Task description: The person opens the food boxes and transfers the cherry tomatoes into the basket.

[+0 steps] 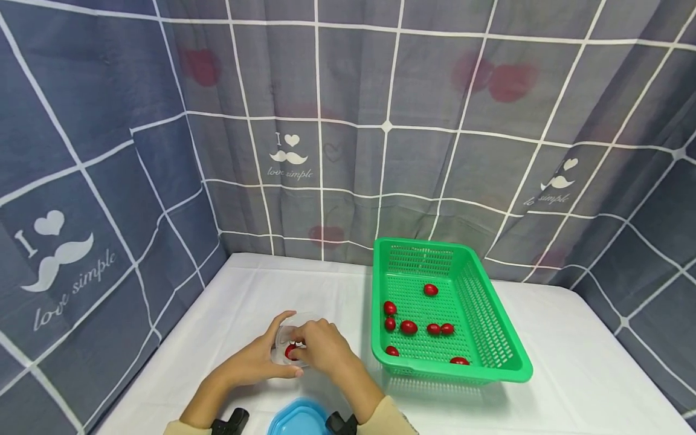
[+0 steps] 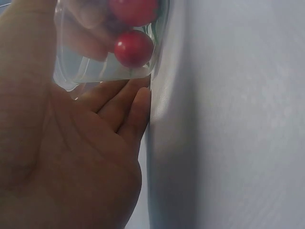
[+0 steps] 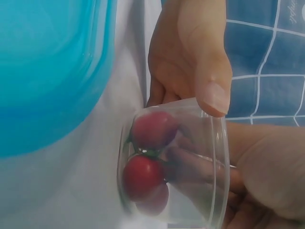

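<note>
A small clear plastic container stands on the white cloth. My left hand holds it by the sides, thumb on the near side and fingers round the far side. Reaching in from the right, my right hand has its fingers inside and pinches a cherry tomato near the bottom. Through the wall, the right wrist view shows red tomatoes with green stems, one tomato below another tomato. The left wrist view also shows a tomato against the container's base.
To the right stands a green plastic basket with several cherry tomatoes scattered on its floor. A blue lid-like piece lies close in front, between the forearms. Grey checked curtains enclose the back and sides of the white-covered table.
</note>
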`<state>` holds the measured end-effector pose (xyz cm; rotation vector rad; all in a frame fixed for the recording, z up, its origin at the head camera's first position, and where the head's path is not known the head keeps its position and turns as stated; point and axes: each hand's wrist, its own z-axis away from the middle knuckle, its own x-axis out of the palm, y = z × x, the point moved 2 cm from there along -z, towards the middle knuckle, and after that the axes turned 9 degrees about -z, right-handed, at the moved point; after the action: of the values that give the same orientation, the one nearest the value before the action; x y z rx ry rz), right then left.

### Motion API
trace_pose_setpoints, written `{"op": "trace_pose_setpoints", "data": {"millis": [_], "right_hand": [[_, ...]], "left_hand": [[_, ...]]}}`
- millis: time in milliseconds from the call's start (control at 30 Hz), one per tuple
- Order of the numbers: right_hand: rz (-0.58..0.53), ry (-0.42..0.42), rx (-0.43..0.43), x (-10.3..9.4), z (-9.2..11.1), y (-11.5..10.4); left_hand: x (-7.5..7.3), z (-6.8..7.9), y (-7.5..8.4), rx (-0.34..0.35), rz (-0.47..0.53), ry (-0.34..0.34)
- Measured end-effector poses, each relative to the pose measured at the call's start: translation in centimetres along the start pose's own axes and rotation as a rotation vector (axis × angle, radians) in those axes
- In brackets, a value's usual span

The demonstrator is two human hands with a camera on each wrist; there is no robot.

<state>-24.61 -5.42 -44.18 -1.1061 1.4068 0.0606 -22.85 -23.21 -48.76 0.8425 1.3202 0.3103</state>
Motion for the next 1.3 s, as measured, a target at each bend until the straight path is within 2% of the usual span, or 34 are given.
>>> {"op": "trace_pose_setpoints", "data": {"millis": [200,500,700,833,1067,1300], "right_hand": [[0.008,0.008,0.038,-0.18,0.00,-0.14],[0.021,0.009,0.149,-0.14,-0.29,-0.53],[0.018,0.017,0.194,-0.04,-0.56,-0.89],[-0.002,0.025,0.184,-0.06,-0.64,-0.87],[-0.020,0.045,0.089,0.18,-0.68,-0.46],[-0.063,0.036,0.084,0.48,-0.49,-0.08]], "left_hand": [[0.00,-0.26,0.18,0.003,-0.008,0.002],[0.04,-0.25,0.24,-0.012,0.001,0.008],[-0.10,-0.22,0.25,-0.004,-0.007,0.023],[-0.26,-0.20,0.34,-0.003,-0.007,0.025],[-0.31,-0.17,0.13,-0.005,0.001,0.018],[0.13,0.01,-0.33,0.004,-0.009,0.012]]}}
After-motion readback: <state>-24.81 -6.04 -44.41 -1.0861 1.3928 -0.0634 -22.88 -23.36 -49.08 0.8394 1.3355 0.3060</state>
